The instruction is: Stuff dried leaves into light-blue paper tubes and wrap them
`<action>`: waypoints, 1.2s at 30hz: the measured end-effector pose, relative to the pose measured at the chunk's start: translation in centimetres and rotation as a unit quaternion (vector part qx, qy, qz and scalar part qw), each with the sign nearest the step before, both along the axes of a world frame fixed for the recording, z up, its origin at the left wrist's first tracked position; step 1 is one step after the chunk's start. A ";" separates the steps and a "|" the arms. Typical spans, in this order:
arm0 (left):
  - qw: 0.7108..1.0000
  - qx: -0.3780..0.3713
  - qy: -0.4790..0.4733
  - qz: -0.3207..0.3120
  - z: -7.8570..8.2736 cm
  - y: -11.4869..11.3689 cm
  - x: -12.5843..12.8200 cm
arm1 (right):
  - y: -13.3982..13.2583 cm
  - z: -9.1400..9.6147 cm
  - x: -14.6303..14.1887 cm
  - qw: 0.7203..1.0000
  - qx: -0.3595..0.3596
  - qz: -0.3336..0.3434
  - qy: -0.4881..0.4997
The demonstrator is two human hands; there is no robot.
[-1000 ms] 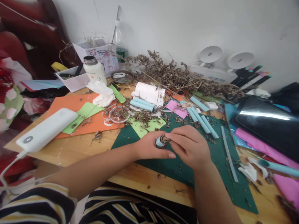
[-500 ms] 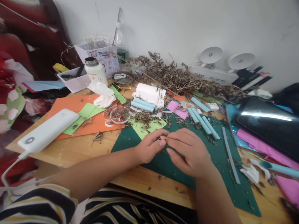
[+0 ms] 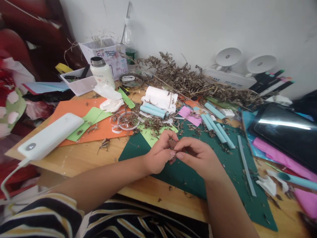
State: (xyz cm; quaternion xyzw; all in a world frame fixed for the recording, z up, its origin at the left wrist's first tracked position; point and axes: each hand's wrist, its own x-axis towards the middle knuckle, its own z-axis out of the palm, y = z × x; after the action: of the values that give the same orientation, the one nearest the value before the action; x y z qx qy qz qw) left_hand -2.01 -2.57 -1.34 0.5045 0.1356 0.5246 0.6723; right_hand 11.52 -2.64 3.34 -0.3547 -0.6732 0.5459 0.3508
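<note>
My left hand (image 3: pixel 159 153) and my right hand (image 3: pixel 198 155) meet fingertip to fingertip over the dark green cutting mat (image 3: pixel 193 180). Both are closed in a pinch. A small dark bit of dried leaf (image 3: pixel 172 152) shows between the fingertips of my right hand. Whatever my left hand's curled fingers hold is mostly hidden. Loose dried leaf crumbs lie scattered on the mat around both hands.
Light blue paper tubes (image 3: pixel 215 129) lie beyond my hands, two more (image 3: pixel 152 110) by a white roll. A heap of dried stems (image 3: pixel 188 79) runs along the wall. A white power bank (image 3: pixel 49 135), orange paper (image 3: pixel 74 112), a tape ring (image 3: pixel 128 120) and a flask (image 3: pixel 101 71) sit left; a black tablet (image 3: pixel 284 132) right.
A second ago my left hand held a light blue tube stuffed with leaves, end up. The tube no longer shows, and both hands have drawn together into a fingertip pinch.
</note>
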 end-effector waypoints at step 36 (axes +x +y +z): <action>0.991 0.078 0.097 -0.055 0.3 0.7 -0.4 | -0.3 -0.3 -2.0 0.998 -0.062 -0.026 0.011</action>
State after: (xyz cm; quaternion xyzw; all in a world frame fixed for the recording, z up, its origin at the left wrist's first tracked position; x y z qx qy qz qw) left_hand -2.36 -1.86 -1.03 0.6105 0.1305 0.4447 0.6423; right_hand 9.49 -2.94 3.09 -0.3871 -0.6245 0.5815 0.3492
